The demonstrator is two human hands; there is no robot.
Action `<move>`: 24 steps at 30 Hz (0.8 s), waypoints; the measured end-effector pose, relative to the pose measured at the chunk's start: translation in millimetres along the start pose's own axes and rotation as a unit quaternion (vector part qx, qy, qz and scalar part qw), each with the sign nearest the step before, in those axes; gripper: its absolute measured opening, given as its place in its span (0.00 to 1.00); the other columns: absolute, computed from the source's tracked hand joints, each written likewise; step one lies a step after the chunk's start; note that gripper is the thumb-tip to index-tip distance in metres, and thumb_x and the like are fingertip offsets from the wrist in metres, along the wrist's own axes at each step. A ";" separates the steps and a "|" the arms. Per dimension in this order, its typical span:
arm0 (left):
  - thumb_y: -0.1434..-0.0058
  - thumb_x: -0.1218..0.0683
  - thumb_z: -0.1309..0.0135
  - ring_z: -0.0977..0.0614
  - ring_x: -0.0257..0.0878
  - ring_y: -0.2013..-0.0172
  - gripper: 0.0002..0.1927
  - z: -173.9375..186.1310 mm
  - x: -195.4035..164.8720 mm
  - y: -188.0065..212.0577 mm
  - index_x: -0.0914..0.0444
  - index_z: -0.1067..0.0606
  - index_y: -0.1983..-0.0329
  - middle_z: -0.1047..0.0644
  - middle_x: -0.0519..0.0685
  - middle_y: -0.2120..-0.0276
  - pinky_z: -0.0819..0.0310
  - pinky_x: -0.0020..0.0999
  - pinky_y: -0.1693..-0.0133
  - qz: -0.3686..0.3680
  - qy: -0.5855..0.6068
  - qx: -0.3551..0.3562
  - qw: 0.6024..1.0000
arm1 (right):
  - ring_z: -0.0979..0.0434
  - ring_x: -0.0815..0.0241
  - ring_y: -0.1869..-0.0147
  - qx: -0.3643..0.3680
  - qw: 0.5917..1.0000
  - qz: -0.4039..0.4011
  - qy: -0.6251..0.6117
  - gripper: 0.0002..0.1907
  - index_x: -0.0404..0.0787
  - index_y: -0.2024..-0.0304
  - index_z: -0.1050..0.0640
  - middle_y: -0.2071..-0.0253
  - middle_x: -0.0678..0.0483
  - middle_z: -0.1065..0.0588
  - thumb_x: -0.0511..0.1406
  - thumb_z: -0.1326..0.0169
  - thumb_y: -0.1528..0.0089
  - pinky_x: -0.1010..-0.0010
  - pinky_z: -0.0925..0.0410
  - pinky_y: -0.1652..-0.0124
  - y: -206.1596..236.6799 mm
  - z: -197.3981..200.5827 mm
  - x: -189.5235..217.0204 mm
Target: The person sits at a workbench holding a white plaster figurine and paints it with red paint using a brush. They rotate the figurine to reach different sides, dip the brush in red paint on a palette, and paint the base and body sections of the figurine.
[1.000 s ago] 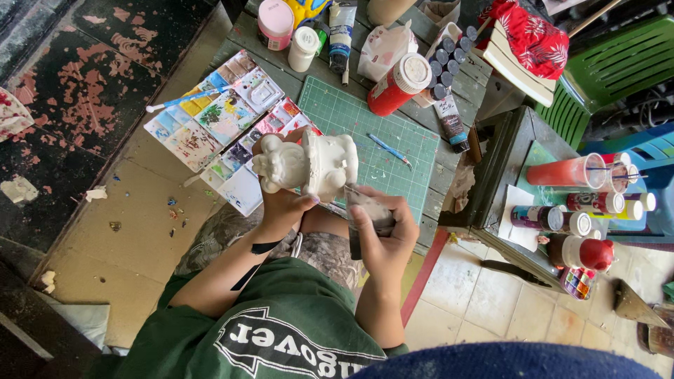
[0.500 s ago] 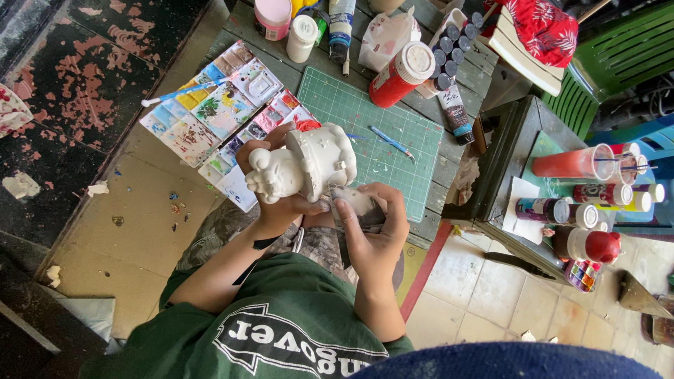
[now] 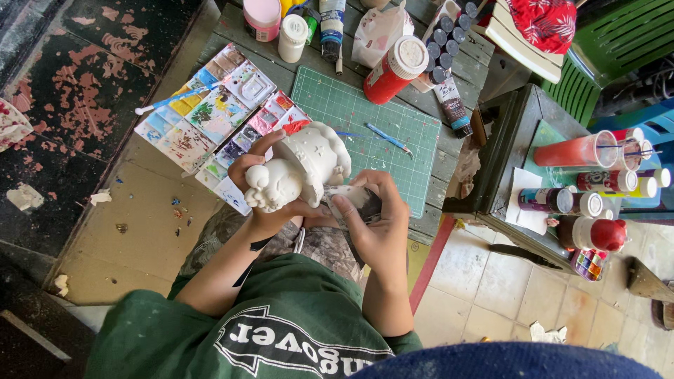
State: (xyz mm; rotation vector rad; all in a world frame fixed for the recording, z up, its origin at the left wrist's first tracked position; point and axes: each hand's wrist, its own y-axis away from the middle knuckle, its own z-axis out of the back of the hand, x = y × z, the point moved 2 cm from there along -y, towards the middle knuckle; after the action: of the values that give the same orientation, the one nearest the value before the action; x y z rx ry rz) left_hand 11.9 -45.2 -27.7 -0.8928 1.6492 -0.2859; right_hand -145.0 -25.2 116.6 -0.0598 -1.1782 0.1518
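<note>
A paint-smeared palette (image 3: 210, 116) lay at the left of the table, and just right of it the left hand (image 3: 263, 193) was wrapped around a white unpainted figurine (image 3: 302, 168), which rested tilted in the palm above the person's lap, its base toward the table. Beside it the right hand (image 3: 375, 224) was closed on a small grey piece of sandpaper (image 3: 361, 200) pressed against the figurine's lower side. Beyond both lay a green cutting mat (image 3: 372, 133), with a red paint bottle (image 3: 394, 70) tipped at its far edge.

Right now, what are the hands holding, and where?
The left hand grips a white unpainted figurine around its middle. The right hand pinches a small grey piece against it.
</note>
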 end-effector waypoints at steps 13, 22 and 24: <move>0.55 0.50 0.20 0.28 0.44 0.39 0.53 0.0 7.1 22.8 0.63 0.41 0.32 0.33 0.54 0.39 0.28 0.44 0.38 0.243 0.069 0.030 0.967 | 0.22 0.72 0.60 0.050 0.996 0.006 0.079 0.17 0.37 0.55 0.26 0.64 0.56 0.21 0.27 0.34 0.43 0.79 0.30 0.60 3.3 7.8 -11.5; 0.47 0.37 0.28 0.25 0.39 0.38 0.49 7.0 11.9 6.6 0.65 0.38 0.32 0.29 0.50 0.39 0.27 0.39 0.36 0.163 0.071 -0.002 0.984 | 0.24 0.62 0.47 -0.109 0.986 -0.031 -0.121 0.10 0.36 0.48 0.28 0.48 0.50 0.24 0.26 0.48 0.32 0.71 0.31 0.49 3.1 35.4 -66.6; 0.48 0.36 0.27 0.25 0.41 0.38 0.53 6.2 7.4 -1.0 0.68 0.38 0.30 0.29 0.53 0.38 0.26 0.42 0.35 0.213 0.149 0.019 0.965 | 0.29 0.61 0.37 -0.162 0.984 0.046 -0.061 0.12 0.33 0.43 0.27 0.40 0.50 0.26 0.26 0.55 0.29 0.70 0.37 0.37 1.2 35.4 -73.4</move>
State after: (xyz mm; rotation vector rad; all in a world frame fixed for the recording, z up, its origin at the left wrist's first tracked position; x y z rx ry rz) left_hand 17.8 -49.2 -34.3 -0.4592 2.0594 -0.1574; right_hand -205.2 -36.2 62.8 -0.3973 -1.3141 0.0439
